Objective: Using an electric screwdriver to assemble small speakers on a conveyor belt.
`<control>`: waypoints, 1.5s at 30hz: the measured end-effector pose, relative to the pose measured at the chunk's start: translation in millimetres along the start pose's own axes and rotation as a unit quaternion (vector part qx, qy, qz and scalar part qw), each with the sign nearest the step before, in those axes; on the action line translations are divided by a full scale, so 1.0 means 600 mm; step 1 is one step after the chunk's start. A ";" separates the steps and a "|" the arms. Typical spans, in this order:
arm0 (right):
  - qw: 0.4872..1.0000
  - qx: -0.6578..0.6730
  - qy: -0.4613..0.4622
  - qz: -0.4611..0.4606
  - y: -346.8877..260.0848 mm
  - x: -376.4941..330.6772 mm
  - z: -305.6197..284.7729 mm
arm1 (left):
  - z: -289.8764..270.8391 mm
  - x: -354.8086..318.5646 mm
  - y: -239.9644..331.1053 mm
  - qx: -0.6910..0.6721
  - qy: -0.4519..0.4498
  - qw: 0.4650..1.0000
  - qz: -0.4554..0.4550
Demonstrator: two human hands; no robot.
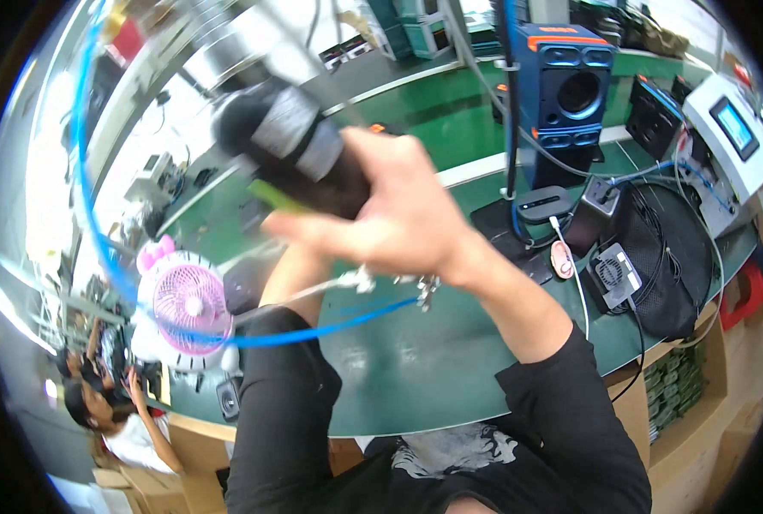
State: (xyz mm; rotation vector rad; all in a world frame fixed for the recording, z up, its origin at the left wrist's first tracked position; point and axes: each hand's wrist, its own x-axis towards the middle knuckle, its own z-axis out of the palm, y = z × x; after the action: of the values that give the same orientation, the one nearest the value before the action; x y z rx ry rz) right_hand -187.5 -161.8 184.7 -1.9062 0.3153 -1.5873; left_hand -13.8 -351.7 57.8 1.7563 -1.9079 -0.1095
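Note:
My right hand [407,206] is raised over the bench, its fingers and thumb closed round a black cylindrical tool [283,137]. The tool has silvery labels on its side and is tilted, blurred by motion; its exact kind does not show. A shiny metal cylinder [214,43] is above its upper end. My left forearm [298,278] reaches up behind the right hand, which hides the left hand and its fingers. Below the tool, to the left, stands a pink and white character-shaped fan [193,300]. A blue hose [313,334] loops in front of my left arm.
Green benchtop [398,385] spreads below my hands. At the right are a tall speaker [565,94], a small black fan-vented box [613,274], a black mesh bag [668,295] and a white device with a screen [733,128]. A co-worker [120,420] sits at lower left.

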 end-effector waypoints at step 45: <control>0.989 0.057 -0.029 0.135 -0.015 0.000 -0.034 | -0.252 -0.444 0.044 -0.175 -0.426 0.888 0.006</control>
State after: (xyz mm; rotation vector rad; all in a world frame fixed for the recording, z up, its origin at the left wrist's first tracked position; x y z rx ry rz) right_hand -208.8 -161.1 191.8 -1.7361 0.4290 -1.3398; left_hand 29.8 -52.0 110.0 1.5496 -2.2512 -1.3256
